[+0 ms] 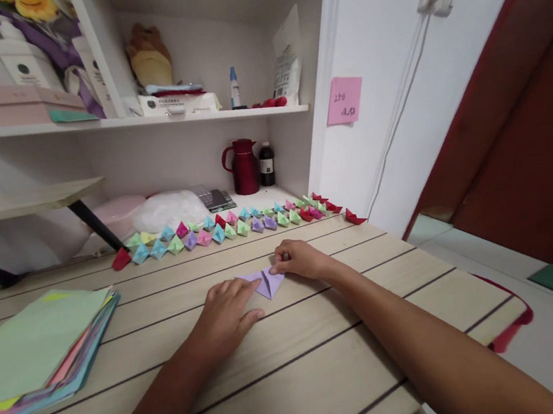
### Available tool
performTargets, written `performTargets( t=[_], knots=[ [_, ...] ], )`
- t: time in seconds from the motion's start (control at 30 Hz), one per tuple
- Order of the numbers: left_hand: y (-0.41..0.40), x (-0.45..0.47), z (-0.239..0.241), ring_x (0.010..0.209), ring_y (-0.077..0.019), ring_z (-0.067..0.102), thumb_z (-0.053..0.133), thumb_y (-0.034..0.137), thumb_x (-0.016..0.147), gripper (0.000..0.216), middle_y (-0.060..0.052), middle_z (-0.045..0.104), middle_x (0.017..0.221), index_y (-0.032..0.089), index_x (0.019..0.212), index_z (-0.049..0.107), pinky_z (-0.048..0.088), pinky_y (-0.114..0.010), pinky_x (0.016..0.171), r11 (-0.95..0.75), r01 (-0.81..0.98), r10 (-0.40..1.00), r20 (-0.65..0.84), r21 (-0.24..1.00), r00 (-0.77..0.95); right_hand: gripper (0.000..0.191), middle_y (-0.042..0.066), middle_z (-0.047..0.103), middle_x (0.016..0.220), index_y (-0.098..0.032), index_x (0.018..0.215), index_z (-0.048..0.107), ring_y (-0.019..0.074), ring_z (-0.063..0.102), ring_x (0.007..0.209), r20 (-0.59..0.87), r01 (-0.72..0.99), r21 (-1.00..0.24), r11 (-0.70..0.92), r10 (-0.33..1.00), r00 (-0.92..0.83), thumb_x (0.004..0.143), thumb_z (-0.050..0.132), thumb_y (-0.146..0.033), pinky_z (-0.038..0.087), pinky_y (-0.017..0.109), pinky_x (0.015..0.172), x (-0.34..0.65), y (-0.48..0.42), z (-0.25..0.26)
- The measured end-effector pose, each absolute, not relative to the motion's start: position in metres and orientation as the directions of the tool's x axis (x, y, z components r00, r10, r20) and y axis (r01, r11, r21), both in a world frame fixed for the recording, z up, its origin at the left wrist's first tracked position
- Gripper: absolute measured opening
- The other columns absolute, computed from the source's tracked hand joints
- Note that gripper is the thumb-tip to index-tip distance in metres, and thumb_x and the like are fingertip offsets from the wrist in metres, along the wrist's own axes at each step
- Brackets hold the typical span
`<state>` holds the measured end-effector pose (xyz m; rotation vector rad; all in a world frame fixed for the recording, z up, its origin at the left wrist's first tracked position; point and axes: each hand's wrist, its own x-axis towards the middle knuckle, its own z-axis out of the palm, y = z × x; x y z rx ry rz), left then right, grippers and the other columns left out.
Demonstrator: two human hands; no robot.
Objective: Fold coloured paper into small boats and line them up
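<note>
A small piece of purple folded paper (pixel 271 286) lies on the wooden table, its lower point facing me and a crease or slit running down its middle. My left hand (pixel 226 315) rests flat at its left side, fingers stretched out and the index fingertip on the paper, the thumb apart on the table. At the upper right edge, my right hand (pixel 301 258) pinches the paper between thumb and curled index finger. Part of the right corner is hidden under those fingers.
Rows of small coloured paper boats (pixel 190 242) stand along the table's back. A stack of coloured paper sheets (pixel 41 343) lies at left. Behind are a red jug (pixel 244 167), a dark bottle (pixel 266 164) and a black-legged stand (pixel 94 224). The table's right edge (pixel 515 305) is rounded.
</note>
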<state>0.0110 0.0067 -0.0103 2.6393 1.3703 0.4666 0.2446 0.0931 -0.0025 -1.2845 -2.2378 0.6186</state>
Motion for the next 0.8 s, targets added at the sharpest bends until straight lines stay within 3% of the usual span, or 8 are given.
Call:
performTargets(
  t=[0.1,0.3,0.47,0.57,0.7,0.8],
  knots=[
    [0.005,0.014,-0.008,0.114,-0.0243,0.05,0.047,0.028,0.093,0.055,-0.005,0.06,0.122,0.035,0.145,0.034,0.033,-0.043,0.1,-0.584,0.784,0.811,0.189,0.21,0.553,0.024,0.002,0.058,0.081,-0.018,0.069,0.065,0.0151,0.053,0.075,0.192,0.693,-0.568,0.445,0.89,-0.414,0.074,0.074,-0.04,0.037,0.025,0.068,0.242,0.094,-0.004],
    [0.006,0.014,-0.009,0.118,-0.0264,0.048,0.039,0.005,0.084,0.065,-0.005,0.055,0.132,0.044,0.136,0.047,0.036,-0.045,0.097,-0.644,0.762,0.76,0.164,0.06,0.629,0.024,0.001,0.058,0.082,-0.02,0.069,0.065,0.0141,0.053,0.072,0.202,0.742,-0.526,0.415,0.909,-0.365,0.067,0.08,-0.039,0.036,0.025,0.065,0.237,0.093,-0.006],
    [0.008,0.012,-0.015,0.12,-0.0253,0.048,0.04,0.003,0.082,0.067,-0.004,0.056,0.134,0.043,0.135,0.049,0.037,-0.044,0.099,-0.673,0.737,0.733,0.197,0.067,0.651,0.028,0.004,0.058,0.104,-0.025,0.094,0.068,0.0165,0.056,0.081,0.256,0.773,-0.53,0.349,0.935,-0.246,0.069,0.079,-0.033,0.038,0.028,0.071,0.247,0.099,-0.008],
    [0.009,0.012,-0.018,0.121,-0.0257,0.047,0.04,0.001,0.079,0.069,-0.004,0.055,0.135,0.042,0.134,0.05,0.037,-0.045,0.099,-0.684,0.727,0.722,0.195,0.056,0.664,0.026,0.007,0.058,0.11,-0.022,0.102,0.067,0.0177,0.056,0.083,0.284,0.765,-0.553,0.33,0.938,-0.2,0.077,0.07,-0.027,0.039,0.03,0.073,0.255,0.102,-0.006],
    [0.009,0.013,-0.017,0.12,-0.0249,0.047,0.041,0.0,0.077,0.069,-0.003,0.055,0.134,0.041,0.132,0.053,0.038,-0.043,0.098,-0.695,0.715,0.712,0.202,0.07,0.672,0.027,0.005,0.065,0.1,-0.021,0.109,0.065,0.0177,0.058,0.087,0.272,0.681,-0.594,0.428,0.904,-0.331,0.09,0.054,-0.036,0.042,0.029,0.076,0.253,0.098,-0.003],
    [0.009,0.015,-0.014,0.118,-0.0242,0.049,0.041,0.002,0.079,0.067,-0.003,0.057,0.132,0.041,0.132,0.052,0.038,-0.042,0.097,-0.696,0.712,0.714,0.199,0.092,0.671,0.044,0.003,0.065,0.104,-0.027,0.113,0.065,0.0215,0.057,0.096,0.232,0.655,-0.578,0.486,0.868,-0.44,0.073,0.074,-0.043,0.041,0.033,0.084,0.247,0.091,-0.001]
  ],
)
